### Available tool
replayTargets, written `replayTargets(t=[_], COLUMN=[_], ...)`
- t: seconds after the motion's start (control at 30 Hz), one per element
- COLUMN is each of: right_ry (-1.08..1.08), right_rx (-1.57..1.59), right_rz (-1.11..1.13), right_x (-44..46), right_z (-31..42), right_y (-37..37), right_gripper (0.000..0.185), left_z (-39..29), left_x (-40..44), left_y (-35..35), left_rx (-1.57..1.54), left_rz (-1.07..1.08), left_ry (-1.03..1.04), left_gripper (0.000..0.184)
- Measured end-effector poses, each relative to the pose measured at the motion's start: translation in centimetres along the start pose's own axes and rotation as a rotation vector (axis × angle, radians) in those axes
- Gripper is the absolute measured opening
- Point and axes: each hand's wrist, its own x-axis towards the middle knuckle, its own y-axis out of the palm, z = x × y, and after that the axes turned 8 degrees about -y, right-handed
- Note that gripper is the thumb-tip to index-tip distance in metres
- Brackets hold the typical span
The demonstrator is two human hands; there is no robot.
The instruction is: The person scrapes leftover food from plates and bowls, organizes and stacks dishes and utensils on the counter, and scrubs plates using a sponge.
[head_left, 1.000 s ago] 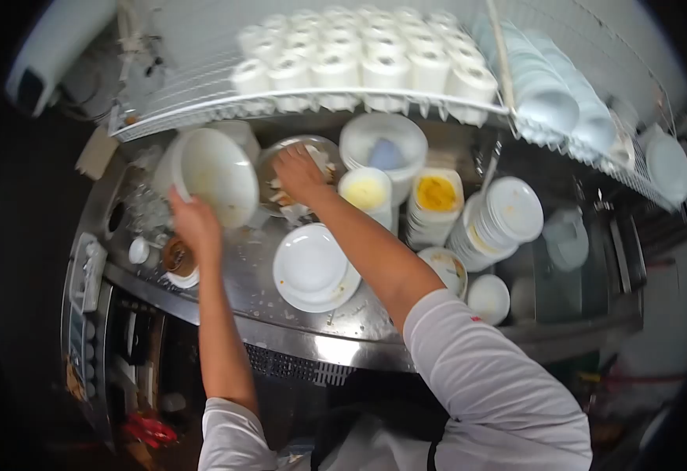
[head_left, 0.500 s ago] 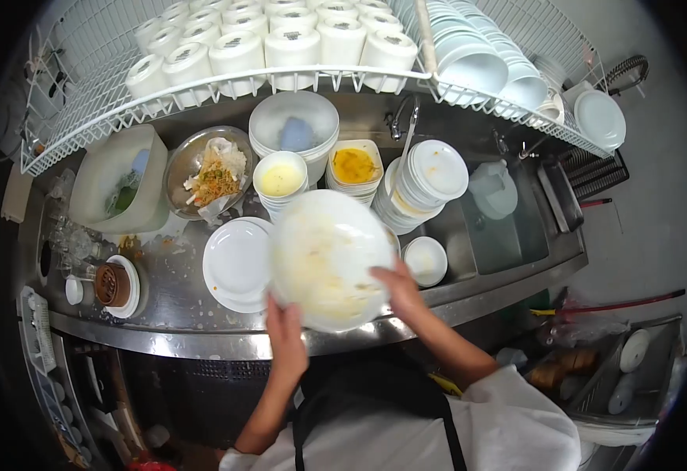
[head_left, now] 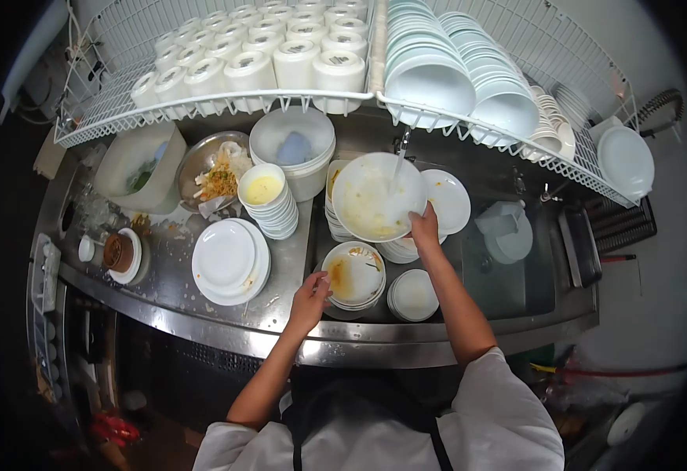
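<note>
Readable text: none. Unreadable markings: in the upper left and upper middle of the frame, I see small dark printed marks (head_left: 245, 60) on the upturned bases of the white cups (head_left: 251, 78), which stand in rows in the wire rack (head_left: 116, 82). Marks show clearest on the front rows, nearest the rack's rim. At this size, I cannot resolve any letter, number or brand in them.

There are two hands (head_left: 308, 306) (one left, one right), one held bowl (head_left: 363, 206) and one metal bowl (head_left: 192, 166).
</note>
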Motion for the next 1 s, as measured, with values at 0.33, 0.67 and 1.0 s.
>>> replayTargets(t=[0.33, 0.67, 1.0], right_ry=[-0.394, -0.162, -0.408], right_rx=[-0.577, -0.774, -1.085], right_rz=[0.105, 0.489, 0.65], right_x=[-0.7, -6.8, -4.1], right_z=[0.4, -10.9, -8.1], right_y=[-1.6, 0.3, 1.4], right_gripper=[0.041, 0.035, 0.034], left_z=[7.8, 9.6, 10.7], left_x=[5.1, 5.4, 5.5], left_y=[2.9, 4.8, 4.7], left_rx=[0.556, 0.773, 1.099], left_rz=[-0.441, -0.548, -0.516], left_ry=[0.017, 0.198, 0.124], left_gripper=[0.045, 0.059, 0.066])
